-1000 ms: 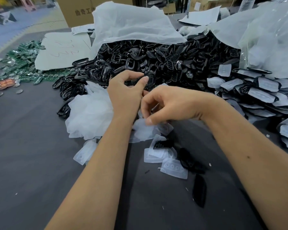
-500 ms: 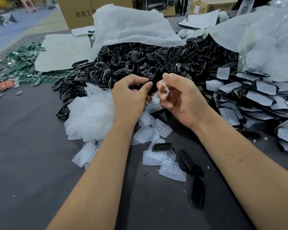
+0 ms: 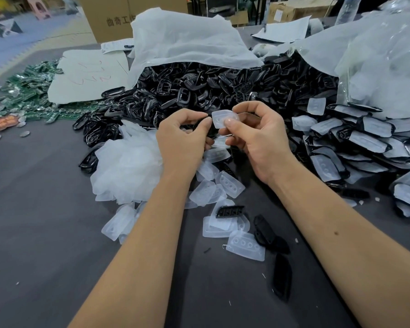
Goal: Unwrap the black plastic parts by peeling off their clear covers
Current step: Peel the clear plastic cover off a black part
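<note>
Clear cover (image 3: 223, 118) had come free since a moment before – right hand (image 3: 253, 138) fingers pinched it, left hand (image 3: 182, 138) fingers gripped the black part (image 3: 205, 127) above the tabletop (image 3: 45, 233); one part looked unwrapped.

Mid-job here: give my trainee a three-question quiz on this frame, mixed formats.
1. True or false: the right hand pinches a clear cover.
2. What does the left hand hold? A) a green board B) a black part C) nothing
3. Fill in: the still-covered parts are stacked on the person's ____ side.

Key: 1 true; 2 B; 3 right
</note>
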